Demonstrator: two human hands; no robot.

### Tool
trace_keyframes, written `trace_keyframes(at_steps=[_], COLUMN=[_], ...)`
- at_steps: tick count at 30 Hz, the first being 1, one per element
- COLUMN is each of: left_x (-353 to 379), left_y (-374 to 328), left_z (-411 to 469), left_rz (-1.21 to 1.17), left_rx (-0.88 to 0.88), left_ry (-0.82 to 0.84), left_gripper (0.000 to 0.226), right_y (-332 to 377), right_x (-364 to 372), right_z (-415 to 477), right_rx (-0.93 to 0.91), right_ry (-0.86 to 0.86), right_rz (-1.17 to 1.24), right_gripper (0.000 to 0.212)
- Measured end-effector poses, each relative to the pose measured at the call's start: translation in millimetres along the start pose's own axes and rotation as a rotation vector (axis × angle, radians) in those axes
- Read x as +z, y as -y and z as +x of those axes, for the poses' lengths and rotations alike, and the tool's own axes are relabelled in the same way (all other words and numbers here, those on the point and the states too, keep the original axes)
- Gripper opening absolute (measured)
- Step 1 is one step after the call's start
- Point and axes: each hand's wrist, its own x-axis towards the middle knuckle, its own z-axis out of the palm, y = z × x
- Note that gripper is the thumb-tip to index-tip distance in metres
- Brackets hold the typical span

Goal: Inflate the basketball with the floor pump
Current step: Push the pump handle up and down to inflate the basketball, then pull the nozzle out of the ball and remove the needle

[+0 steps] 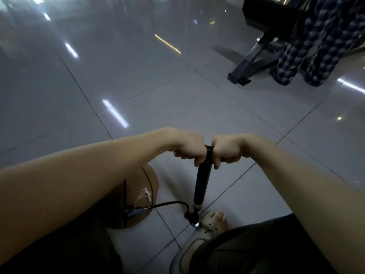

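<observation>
From the head view, looking down, two bare arms reach out in front. The left hand (189, 150) and the right hand (227, 151) sit side by side, very close, with only a thin gap between them. Both are tight fists, wrapped around the handle (209, 149) of the pump (203, 180). The left hand grips the left end and the right hand grips the right end. The fingers hide most of the handle, so only a small black bit shows in the gap.

The pump is a long black tube. It stands on the floor (138, 95) and leans a little, with its top to the right. Its bottom end is pale, with a small black base under it. A pale shoe (210, 223) with holes in it touches the right side of the base, and toes poke out of its front.

A thin black hose (169, 204) comes out of the pump near the bottom. It bends up and over to the left and ends at a blue part (136, 211) that lies on the ball (150, 180). The ball is brown with black lines. It sits on the floor just left of the pump, low in the picture. The left arm hides much of it. A little white thing on a cord (146, 193) lies on the ball too.

The floor is made of big, shiny grey tiles with bright lights shining in them. Far off at the top right stands a black stand (254, 60). A blue checked cloth (308, 48) hangs down beside it.
</observation>
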Motion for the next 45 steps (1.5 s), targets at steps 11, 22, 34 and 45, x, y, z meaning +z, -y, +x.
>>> trace_keyframes(at_steps=[11,22,34,45], left_x=[57,28,52,56], left_y=[19,24,77,234], left_z=[49,-10,-61,-83], left_rz=[0.076,-0.03,-0.344,-0.071], left_rx=[-0.04,0.031,0.116,-0.475], left_ry=[0.066,0.269,0.142,-0.335], left_gripper=[0.008,0.015,0.015,0.1], right_y=[-32,7,67,154], right_x=[49,39,49,118], right_z=[41,5,-4,75], right_rx=[0.068,0.087,-0.141,-0.15], right_ry=[0.057,0.197,0.279,0.028], right_rz=[-0.018,-0.251,-0.136,-0.017], right_gripper=[0.015,0.023,0.029,0.066])
